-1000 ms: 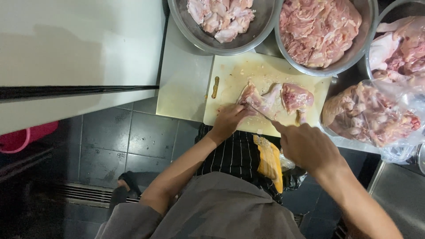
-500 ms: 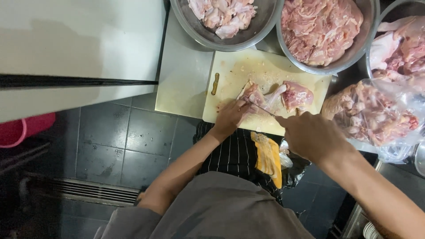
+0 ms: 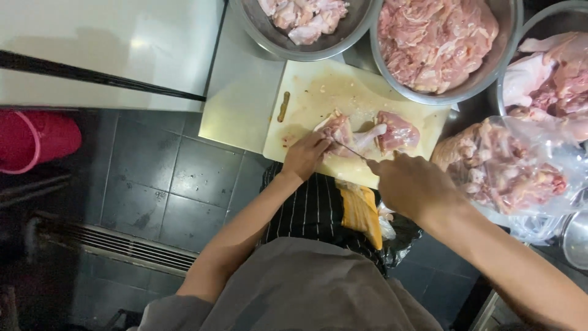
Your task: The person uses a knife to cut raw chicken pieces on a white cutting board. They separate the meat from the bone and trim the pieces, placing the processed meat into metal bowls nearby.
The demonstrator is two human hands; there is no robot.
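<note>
Both hands stay almost where they were half a second ago; only the right hand (image 3: 411,184) has come a little closer to the meat, and the view has shifted slightly. The left hand (image 3: 306,153) presses down on the chicken piece (image 3: 361,132), its grip closed on the near end of the meat. The right hand's grip is closed on a knife (image 3: 349,149), whose thin blade runs from this hand toward the left hand's fingers and touches the meat. The chicken piece lies on the pale cutting board (image 3: 318,92), just beyond both grips.

Beyond the left grip stands a round metal bowl (image 3: 257,27) with pale raw chicken pieces in it. Beyond the right grip, touching the far edge of the board, stands a second metal bowl (image 3: 490,79), full of pinker raw chicken. To the right of the right grip lies a clear plastic bag (image 3: 508,178) filled with raw chicken, and beyond it a third bowl (image 3: 539,18) with larger pieces. A small brown scrap (image 3: 283,106) lies on the board, left of the left grip. Far to the left, on the dark tiled floor (image 3: 153,178), stands a red bucket (image 3: 37,138).
</note>
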